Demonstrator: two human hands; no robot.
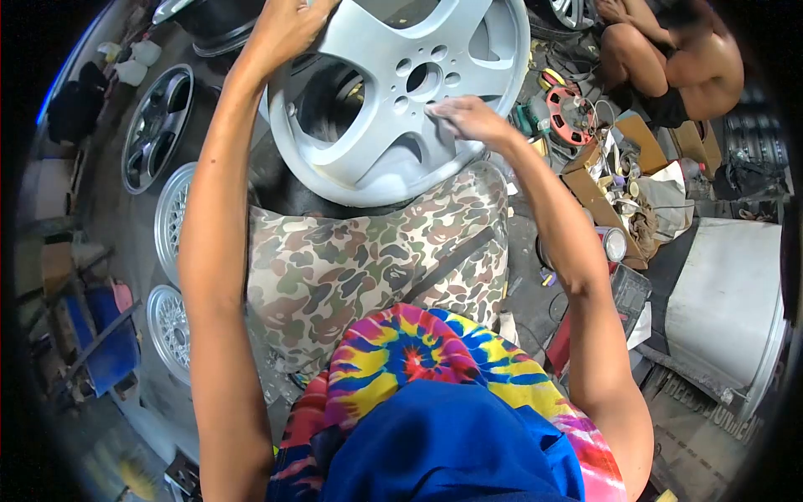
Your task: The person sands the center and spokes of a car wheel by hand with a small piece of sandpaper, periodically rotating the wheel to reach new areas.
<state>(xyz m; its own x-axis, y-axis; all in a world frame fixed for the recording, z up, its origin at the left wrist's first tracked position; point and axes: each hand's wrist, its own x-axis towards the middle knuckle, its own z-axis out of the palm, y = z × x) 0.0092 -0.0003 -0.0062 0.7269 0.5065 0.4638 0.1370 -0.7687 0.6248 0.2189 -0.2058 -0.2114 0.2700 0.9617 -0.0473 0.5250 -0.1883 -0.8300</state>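
While the pale grey wheel stood propped on the camouflage-clad knees, the left hand was curled over its upper rim, gripping it. The right hand lay flattened, fingers together, on a spoke beside the hub holes (whether anything sat beneath the fingers, I couldn't tell). Other wheels lay on the floor to the left.

Camouflage trousers, a bright tie-dye shirt — blue cloth over its front
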